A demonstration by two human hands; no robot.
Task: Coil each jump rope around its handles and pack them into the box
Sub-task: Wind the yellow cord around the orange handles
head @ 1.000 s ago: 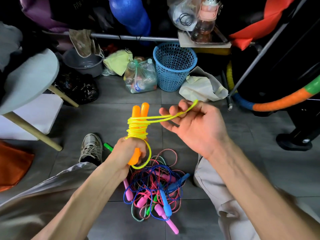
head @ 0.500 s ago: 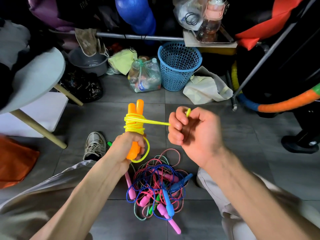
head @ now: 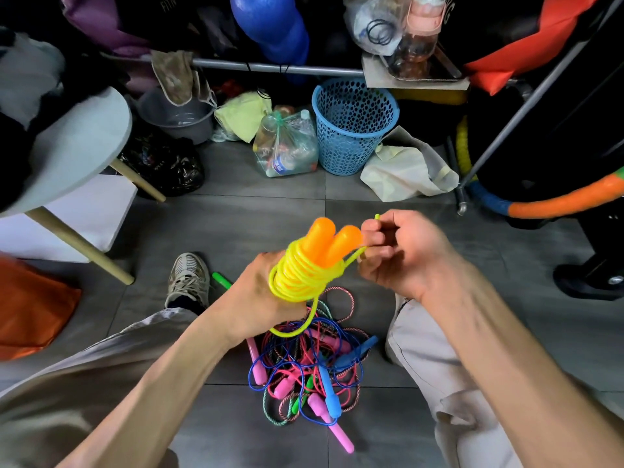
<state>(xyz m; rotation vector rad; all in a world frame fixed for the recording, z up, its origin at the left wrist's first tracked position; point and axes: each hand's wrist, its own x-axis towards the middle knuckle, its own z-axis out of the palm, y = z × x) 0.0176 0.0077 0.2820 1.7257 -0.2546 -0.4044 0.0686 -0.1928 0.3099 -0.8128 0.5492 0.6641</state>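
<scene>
Lower centre: tangled pile of blue, pink, green ropes waits on floor. Mid-frame: your left hand grips twin orange plastic handles wrapped in yellow plastic rope; right hand pinches rope's tail. Slack tail, coils likely spring loose. Hanging loop may snag pile. Box not visible.

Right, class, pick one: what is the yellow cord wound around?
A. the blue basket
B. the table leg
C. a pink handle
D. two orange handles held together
D: the yellow cord coils round the two orange handles, which the left hand grips while the right hand pinches the cord's end.
</scene>
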